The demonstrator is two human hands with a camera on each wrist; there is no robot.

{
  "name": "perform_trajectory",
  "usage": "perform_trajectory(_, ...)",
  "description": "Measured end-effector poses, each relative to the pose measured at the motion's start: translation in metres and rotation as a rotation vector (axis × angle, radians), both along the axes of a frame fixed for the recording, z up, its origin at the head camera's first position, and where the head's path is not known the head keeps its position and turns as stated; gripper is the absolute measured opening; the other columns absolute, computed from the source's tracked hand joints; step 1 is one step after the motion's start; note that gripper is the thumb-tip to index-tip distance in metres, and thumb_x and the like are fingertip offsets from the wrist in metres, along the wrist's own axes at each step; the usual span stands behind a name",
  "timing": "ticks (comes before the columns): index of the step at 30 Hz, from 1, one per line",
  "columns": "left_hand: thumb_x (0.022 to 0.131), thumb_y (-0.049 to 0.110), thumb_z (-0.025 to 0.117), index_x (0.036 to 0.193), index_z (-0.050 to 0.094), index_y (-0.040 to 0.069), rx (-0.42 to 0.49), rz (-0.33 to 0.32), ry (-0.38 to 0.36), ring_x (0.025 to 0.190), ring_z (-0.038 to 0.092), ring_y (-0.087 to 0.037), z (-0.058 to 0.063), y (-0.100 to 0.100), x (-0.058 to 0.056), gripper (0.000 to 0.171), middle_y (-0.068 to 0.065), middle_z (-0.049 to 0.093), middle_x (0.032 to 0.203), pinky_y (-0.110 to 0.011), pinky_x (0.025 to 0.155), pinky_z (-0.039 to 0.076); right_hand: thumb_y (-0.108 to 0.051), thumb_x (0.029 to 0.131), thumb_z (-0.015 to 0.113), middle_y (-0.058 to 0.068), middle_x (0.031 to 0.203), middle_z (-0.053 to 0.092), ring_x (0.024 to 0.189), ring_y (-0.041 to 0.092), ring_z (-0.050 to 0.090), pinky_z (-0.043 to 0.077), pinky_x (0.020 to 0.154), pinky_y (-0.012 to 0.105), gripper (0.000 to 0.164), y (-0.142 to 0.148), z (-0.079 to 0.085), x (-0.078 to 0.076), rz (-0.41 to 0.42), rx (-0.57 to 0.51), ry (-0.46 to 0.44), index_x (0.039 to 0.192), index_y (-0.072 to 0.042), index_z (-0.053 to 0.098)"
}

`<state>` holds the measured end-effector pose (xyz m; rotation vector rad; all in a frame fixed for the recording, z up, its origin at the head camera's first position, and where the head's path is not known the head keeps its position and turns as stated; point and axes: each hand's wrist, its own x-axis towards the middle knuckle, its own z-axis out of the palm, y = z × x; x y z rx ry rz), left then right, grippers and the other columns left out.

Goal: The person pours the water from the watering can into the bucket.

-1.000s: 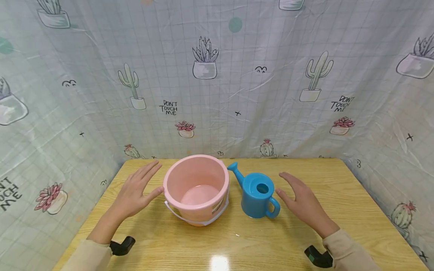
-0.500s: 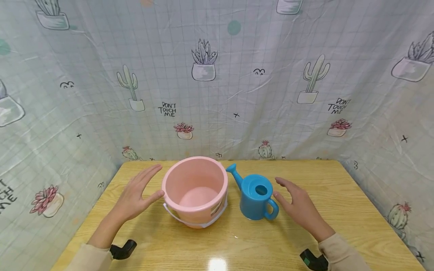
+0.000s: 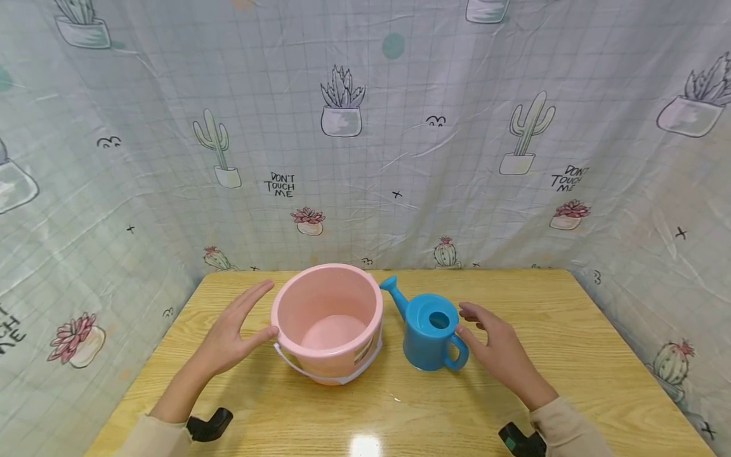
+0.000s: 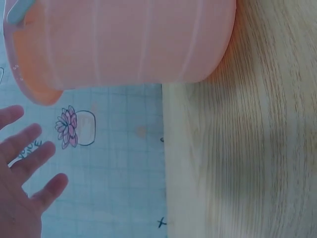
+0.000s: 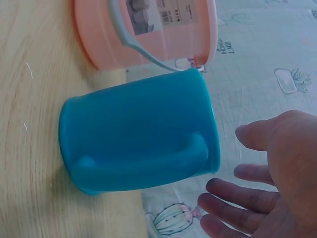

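A pink bucket (image 3: 328, 362) with a white handle stands upright on the wooden table. Just left of its rim is my left hand (image 3: 228, 339), fingers straight and spread, the thumb tip at the rim in the head view. To the bucket's right stands a blue watering can (image 3: 425, 346), its spout towards the bucket and its handle towards me at the right. My right hand (image 3: 502, 352) hovers by the can's upper right side, fingers loosely bent and holding nothing. In the right wrist view its fingers are apart from the blue watering can (image 5: 133, 134).
The wooden table (image 3: 297, 419) ends at a printed cloth (image 3: 365, 209) with cactus drawings, hung behind and at both sides. A tiny white scrap (image 3: 396, 399) lies in front of the can. Black wrist devices (image 3: 209, 425) sit under both wrists.
My right hand has come a little left and down, nearer the watering can, its fingers bending slightly. The left hand stays beside the bucket. Bucket and can have not moved.
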<state>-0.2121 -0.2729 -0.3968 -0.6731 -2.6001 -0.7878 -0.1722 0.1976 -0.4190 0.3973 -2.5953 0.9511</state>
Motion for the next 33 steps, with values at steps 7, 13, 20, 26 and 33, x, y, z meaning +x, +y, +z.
perform_trajectory(7,0.087,0.026,0.071,0.151,0.033,0.032,0.057,-0.021,-0.043,0.14,0.036,-0.036,0.0,0.002,0.0,0.075,-0.005,0.038,0.154,-0.066,0.1,0.036,-0.025,0.096,0.06,0.015,0.122,0.065,0.109,0.032,0.063,0.052,0.089,0.053,0.045,-0.004,-0.004,0.001,-0.002,-0.051,-0.036,0.135,-0.005,0.052)
perform_trajectory(13,0.088,0.023,0.069,0.151,0.033,0.03,0.073,-0.031,-0.048,0.138,0.038,-0.034,0.0,0.002,0.0,0.073,-0.006,0.038,0.154,-0.057,0.094,0.045,-0.026,0.096,0.061,0.012,0.118,0.066,0.107,0.029,0.064,0.053,0.089,0.05,0.043,-0.011,-0.005,0.001,-0.005,-0.082,-0.06,0.133,-0.005,0.053)
perform_trajectory(20,0.086,0.023,0.07,0.15,0.036,0.025,0.083,-0.044,-0.046,0.136,0.04,-0.035,-0.002,0.005,-0.001,0.072,-0.008,0.039,0.153,-0.059,0.093,0.045,-0.027,0.093,0.064,0.011,0.117,0.066,0.107,0.029,0.063,0.053,0.088,0.049,0.047,-0.011,-0.004,0.002,-0.016,-0.083,-0.07,0.133,-0.006,0.052)
perform_trajectory(26,0.085,0.022,0.071,0.149,0.036,0.028,0.1,-0.043,-0.041,0.132,0.044,-0.031,-0.003,0.008,-0.004,0.074,-0.007,0.04,0.153,-0.056,0.092,0.046,-0.023,0.09,0.069,0.011,0.116,0.067,0.107,0.029,0.063,0.054,0.087,0.048,0.05,-0.008,-0.005,0.005,-0.028,-0.094,-0.082,0.133,-0.004,0.052)
perform_trajectory(33,0.084,0.02,0.071,0.149,0.038,0.028,0.115,-0.04,-0.038,0.126,0.049,-0.024,-0.008,0.011,-0.005,0.073,-0.004,0.042,0.152,-0.051,0.092,0.046,-0.022,0.09,0.069,0.01,0.114,0.067,0.106,0.027,0.063,0.054,0.087,0.047,0.044,-0.006,-0.006,0.009,-0.055,-0.108,-0.123,0.128,-0.004,0.056)
